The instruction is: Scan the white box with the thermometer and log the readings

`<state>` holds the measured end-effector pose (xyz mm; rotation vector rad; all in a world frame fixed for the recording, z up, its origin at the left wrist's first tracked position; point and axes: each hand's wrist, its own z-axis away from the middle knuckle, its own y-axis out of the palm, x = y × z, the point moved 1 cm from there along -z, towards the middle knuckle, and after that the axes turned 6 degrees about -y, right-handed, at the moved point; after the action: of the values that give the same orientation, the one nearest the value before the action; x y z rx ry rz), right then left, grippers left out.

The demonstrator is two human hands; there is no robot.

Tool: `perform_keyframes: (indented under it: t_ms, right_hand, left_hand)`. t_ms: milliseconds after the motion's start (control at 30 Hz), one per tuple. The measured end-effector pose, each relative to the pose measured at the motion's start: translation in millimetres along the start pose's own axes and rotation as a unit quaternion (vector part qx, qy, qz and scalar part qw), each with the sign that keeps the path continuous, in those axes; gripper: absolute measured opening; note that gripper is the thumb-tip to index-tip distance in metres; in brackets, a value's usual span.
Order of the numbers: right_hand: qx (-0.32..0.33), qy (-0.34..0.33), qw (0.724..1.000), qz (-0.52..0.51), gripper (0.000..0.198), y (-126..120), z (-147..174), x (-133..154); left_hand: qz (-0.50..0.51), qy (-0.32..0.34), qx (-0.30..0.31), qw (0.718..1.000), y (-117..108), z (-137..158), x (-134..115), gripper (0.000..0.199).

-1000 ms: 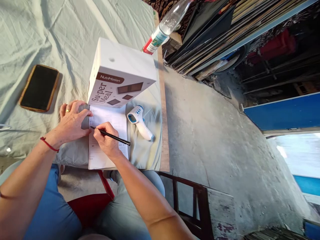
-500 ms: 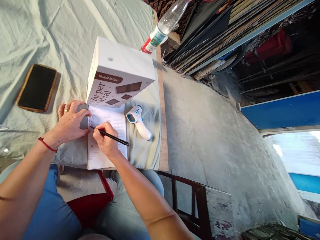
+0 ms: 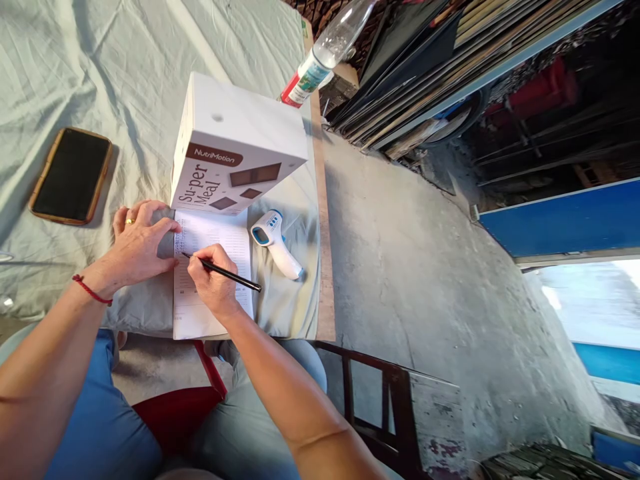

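A black pen [image 3: 231,275] is pinched in my right hand [image 3: 214,283], its tip touching the left part of a printed sheet of paper [image 3: 200,320]. Handwriting in blue runs along the sheet's left edge. My left hand [image 3: 141,245] lies with fingers spread at that edge, thumb and forefinger on the paper's border. Just beyond the sheet stands a white NutriMotion box [image 3: 240,147], covering the paper's far end. To the right of the paper lies a white and blue infrared thermometer [image 3: 277,243].
On the cloth-covered table [image 3: 135,87] a smartphone [image 3: 73,175] in a brown case lies at left. A plastic bottle [image 3: 313,70] stands by the table's right edge. Past that edge are a concrete floor [image 3: 390,247] and a dark wooden chair frame [image 3: 395,407].
The pen tip has shifted very slightly to the right on the paper with my right hand. My left hand stays in place; the whole view has drifted a little.
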<state>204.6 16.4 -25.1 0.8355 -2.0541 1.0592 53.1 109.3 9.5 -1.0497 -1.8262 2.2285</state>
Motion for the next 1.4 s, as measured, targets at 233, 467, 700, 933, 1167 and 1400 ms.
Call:
perform_keyframes:
  t_ms: [233, 467, 700, 933, 1167, 1400]
  right_hand:
    - [0.003, -0.005, 1.0, 0.012, 0.011, 0.7, -0.3, -0.4]
    - [0.001, 0.011, 1.0, -0.002, 0.012, 0.1, 0.6, -0.9]
    - [0.03, 0.026, 0.999, 0.006, 0.013, 0.2, 0.7, -0.4]
    - [0.001, 0.026, 1.0, 0.005, 0.015, 0.9, -0.1, 0.0]
    - [0.035, 0.029, 0.999, 0.01, 0.014, -2.8, -4.7, 0.9]
    - [0.053, -0.002, 0.999, -0.012, 0.016, -5.1, -4.6, -2.5]
  left_hand:
    - [-0.001, -0.001, 0.005, 1.0, -0.3, 0.0, -0.5, 0.043]
    - [-0.004, -0.002, 0.01, 1.0, -2.4, 1.1, -2.5, 0.042]
    - [0.008, 0.007, 0.003, 1.0, -4.3, 1.8, -2.9, 0.041]
    - [0.013, -0.001, 0.003, 1.0, -4.4, 1.9, -2.5, 0.041]
    - [0.003, 0.006, -0.005, 1.0, -2.5, 1.9, -1.5, 0.041]
    - [-0.014, 0.016, -0.008, 1.0, -0.9, -0.1, 0.3, 0.045]
